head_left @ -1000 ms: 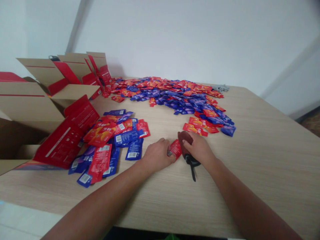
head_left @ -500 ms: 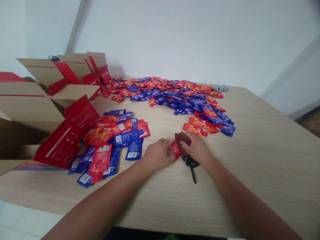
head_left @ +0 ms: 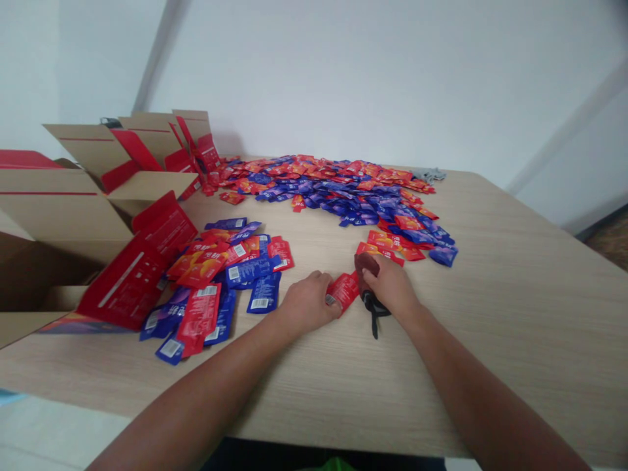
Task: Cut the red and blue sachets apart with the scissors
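A small red sachet (head_left: 345, 292) lies on the table, printed side with a barcode up. My left hand (head_left: 313, 302) grips its left end between thumb and fingers. My right hand (head_left: 391, 282) is closed around a dark brown and black hand-held object (head_left: 366, 275) with a short black strap hanging from it; its kind is unclear. That object's edge meets the sachet's right end. Just behind my right hand lie several red sachets (head_left: 385, 241), face up. A loose heap of red and blue sachets (head_left: 252, 270) is to the left of my left hand.
A long mound of red and blue sachets (head_left: 324, 190) stretches along the back of the wooden table (head_left: 505, 294), near the wall. Open cardboard boxes (head_left: 53, 206) with red flaps stand on the left. A grey crumpled thing (head_left: 430, 174) sits at the back right.
My right hand has shifted the brown and black object slightly right and back, uncovering more of the red sachet. My left hand stays on the sachet. The view has tilted a little.
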The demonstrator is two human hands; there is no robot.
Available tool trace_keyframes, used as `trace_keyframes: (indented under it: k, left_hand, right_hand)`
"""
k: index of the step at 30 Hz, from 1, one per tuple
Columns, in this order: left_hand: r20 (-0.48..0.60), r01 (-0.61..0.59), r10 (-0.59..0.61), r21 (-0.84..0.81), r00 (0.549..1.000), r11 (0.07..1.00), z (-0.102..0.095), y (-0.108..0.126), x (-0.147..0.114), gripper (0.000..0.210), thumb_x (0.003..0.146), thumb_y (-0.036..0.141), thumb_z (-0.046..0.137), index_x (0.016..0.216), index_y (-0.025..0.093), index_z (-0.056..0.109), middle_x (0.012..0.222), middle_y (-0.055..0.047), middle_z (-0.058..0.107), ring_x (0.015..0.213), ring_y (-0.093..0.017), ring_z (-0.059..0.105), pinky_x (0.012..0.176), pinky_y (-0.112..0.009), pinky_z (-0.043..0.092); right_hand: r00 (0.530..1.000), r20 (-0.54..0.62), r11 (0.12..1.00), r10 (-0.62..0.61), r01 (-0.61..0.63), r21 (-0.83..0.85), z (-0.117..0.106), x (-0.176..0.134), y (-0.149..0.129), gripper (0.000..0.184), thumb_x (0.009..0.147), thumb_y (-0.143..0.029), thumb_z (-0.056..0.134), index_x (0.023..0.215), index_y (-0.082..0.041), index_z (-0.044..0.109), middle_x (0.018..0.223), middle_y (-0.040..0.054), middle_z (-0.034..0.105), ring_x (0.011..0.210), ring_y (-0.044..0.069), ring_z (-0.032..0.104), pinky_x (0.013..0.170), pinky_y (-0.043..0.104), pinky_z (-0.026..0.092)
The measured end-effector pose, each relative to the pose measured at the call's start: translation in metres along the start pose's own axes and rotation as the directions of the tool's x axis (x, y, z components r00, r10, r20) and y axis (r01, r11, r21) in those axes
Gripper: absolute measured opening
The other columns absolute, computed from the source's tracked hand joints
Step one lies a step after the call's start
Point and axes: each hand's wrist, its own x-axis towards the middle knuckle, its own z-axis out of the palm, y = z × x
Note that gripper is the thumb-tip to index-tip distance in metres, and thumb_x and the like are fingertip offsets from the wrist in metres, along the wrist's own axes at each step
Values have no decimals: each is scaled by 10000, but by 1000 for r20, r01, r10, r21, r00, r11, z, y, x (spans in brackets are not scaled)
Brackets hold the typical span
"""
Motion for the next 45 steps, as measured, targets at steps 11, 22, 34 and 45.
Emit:
trace_keyframes:
  k: [11, 22, 34, 45]
  left_hand:
    - [45, 109, -108, -14, 993, 994, 2, 6, 0, 622, 769, 668, 783, 1203, 233, 682, 1193, -120, 733, 1061, -327, 724, 855, -391, 560]
    - [21, 101, -99, -203, 995, 974, -14, -15, 6, 223, 943, 424, 608, 972, 212, 669, 967, -69, 766, 857, -233, 709, 676, -311, 453]
    - [-405, 506, -512, -131, 758, 853, -103, -128, -6, 346, 915, 456, 618, 1099, 174, 696, 1012, -96, 755, 939, -291, 691, 773, -332, 488]
    - [-523, 305, -238, 45, 818, 951, -75, -100, 9, 444, 954, 292, 566, 1360, 130, 639, 1438, -198, 644, 1422, -374, 526, 1243, -557, 392]
  right_hand:
    - [1000, -4, 1000, -23, 23, 10, 3, 1, 4, 265, 941, -288, 656, 1177, -200, 738, 1124, 125, 785, 999, 278, 723, 835, 351, 506]
    - [999, -8, 997, -37, 38, 72, 5, 2, 8, 273, 933, -301, 678, 1182, -204, 737, 1114, 104, 783, 981, 260, 719, 832, 338, 497]
    - [994, -34, 960, -108, 113, 256, 5, 0, 9, 301, 894, -297, 700, 1179, -212, 746, 1105, 77, 784, 975, 243, 710, 904, 357, 525]
    - [993, -37, 914, -112, 117, 389, 3, -3, 4, 288, 884, -338, 702, 1135, -204, 744, 1070, 67, 784, 930, 235, 701, 867, 360, 528]
